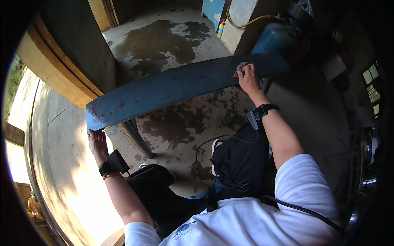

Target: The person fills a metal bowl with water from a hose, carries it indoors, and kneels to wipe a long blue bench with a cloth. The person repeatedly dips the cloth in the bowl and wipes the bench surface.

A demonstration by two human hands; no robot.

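A long blue-painted bench [166, 86] spans the view in front of me, with red marks and worn paint near its left end. At that end's near corner, my left hand [98, 143] grips the bench edge, its fingers partly hidden. Toward the right part of the bench, my right hand [248, 78] holds a crumpled greyish cloth [241, 68] against the top. A black device is strapped to each wrist.
Wet patches mark the concrete floor [175, 123]. Bench legs [137, 138] stand below. A blue gas cylinder [272, 38] with a yellow hose [246, 24] is at back right, near a colourful bottle [220, 29]. A door frame [61, 67] rises at left; cables cross my lap.
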